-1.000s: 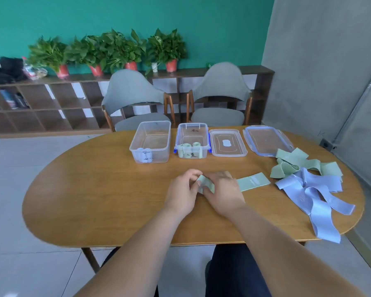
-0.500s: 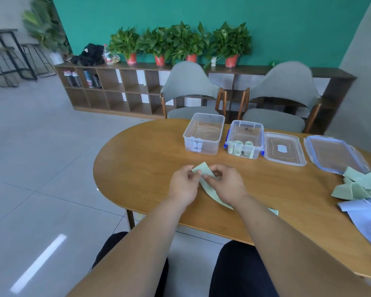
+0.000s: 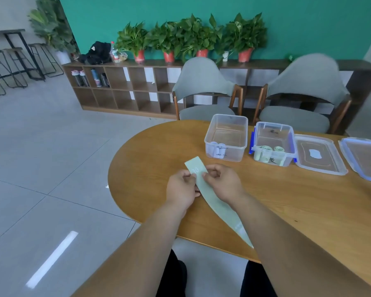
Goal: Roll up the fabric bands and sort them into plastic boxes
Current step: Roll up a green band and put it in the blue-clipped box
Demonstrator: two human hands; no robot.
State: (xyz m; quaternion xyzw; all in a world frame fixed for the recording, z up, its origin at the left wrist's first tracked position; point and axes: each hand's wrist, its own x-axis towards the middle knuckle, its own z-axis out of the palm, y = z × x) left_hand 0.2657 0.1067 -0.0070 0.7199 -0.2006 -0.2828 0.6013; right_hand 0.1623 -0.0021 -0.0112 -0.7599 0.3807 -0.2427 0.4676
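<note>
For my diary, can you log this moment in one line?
left hand pinches pale green fabric band | right hand pinches same band | band unrolled

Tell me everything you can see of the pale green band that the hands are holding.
The green band is a long, flat, pale green strip, thin and matte like soft stretch fabric, with faint white print that looks like "30" near its far end. It is unrolled and runs diagonally across the table from that end to the near edge, where the right forearm partly covers it. The left hand and the right hand each pinch a side edge close to the far end.
</note>
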